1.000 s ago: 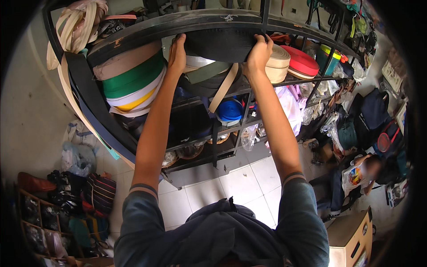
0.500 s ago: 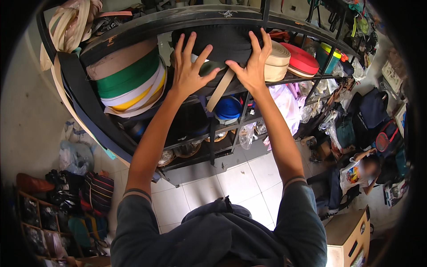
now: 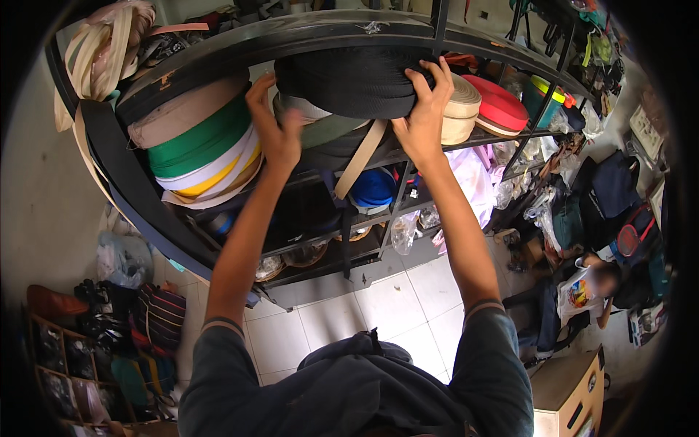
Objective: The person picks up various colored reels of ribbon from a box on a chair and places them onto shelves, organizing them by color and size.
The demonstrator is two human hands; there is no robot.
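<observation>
A large roll of black webbing (image 3: 342, 84) sits at the front of the shelf, on top of other rolls. My right hand (image 3: 426, 109) is closed on its right end, fingers over the top edge and thumb low on the front. At the roll's left end, my left hand (image 3: 277, 135) curls its fingers against the edge; its thumb is blurred. Beneath lie a grey-white roll (image 3: 300, 109) and a dark green roll (image 3: 328, 131). A loose beige strap end (image 3: 362, 158) hangs down below the black roll.
Left of my hands stands a stack of rolls, among them a green roll (image 3: 200, 146). On the right are beige rolls (image 3: 459, 109) and a red roll (image 3: 502, 105). A black shelf rail (image 3: 291, 40) runs behind. A person (image 3: 582, 288) is at the far right.
The black roll has come toward me and lower, showing more of its ridged side. My left hand has shifted left from its front to its edge; my right fingers now curl on its end.
</observation>
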